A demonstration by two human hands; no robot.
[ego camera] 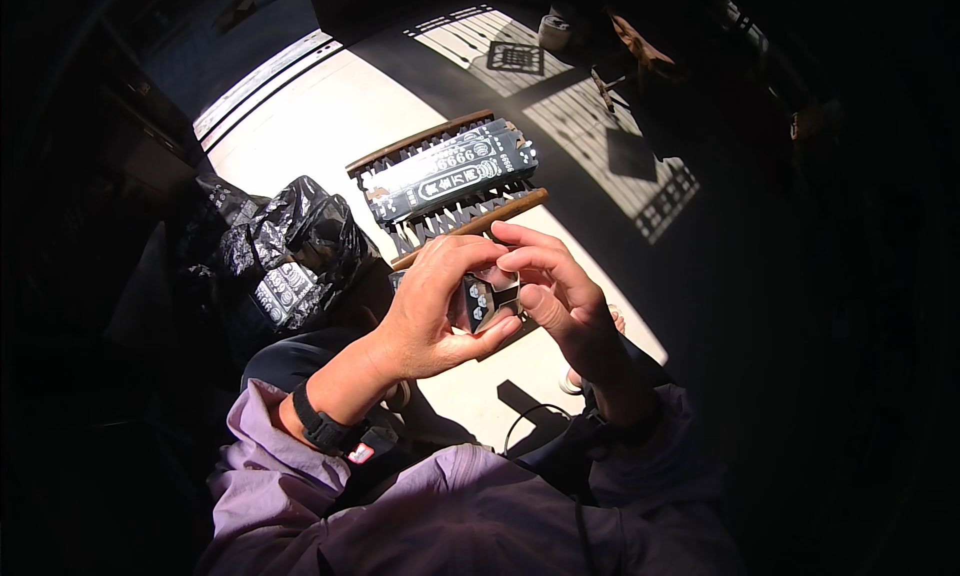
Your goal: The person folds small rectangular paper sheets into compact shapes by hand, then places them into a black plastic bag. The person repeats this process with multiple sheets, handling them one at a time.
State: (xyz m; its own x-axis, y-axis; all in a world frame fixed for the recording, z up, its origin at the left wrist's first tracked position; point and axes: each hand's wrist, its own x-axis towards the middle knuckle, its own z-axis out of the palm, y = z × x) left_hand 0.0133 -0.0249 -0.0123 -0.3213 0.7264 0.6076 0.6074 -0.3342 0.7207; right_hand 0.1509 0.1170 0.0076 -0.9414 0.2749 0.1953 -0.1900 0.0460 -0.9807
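Note:
My left hand point(444, 306) is closed around a small dark box point(480, 304) with pale printing, its thumb along the near side. The box's end facing right looks open, with flaps standing out. At that end, my right hand point(556, 287) has curved fingers and thumb around the flaps; whether they pinch one is unclear. Beyond my hands, several long flat dark cartons point(450, 172) with white printing lie across a slatted rack with brown wooden rails point(510, 207). My fingers hide part of the box.
At left, a crumpled black plastic bag point(300, 223) holds or covers printed packaging point(287, 294). A pale bucket-like container point(554, 32) stands at the far side on the floor. A thin dark cable point(536, 408) loops near my lap. Strong sun and deep shadow hide much of the surroundings.

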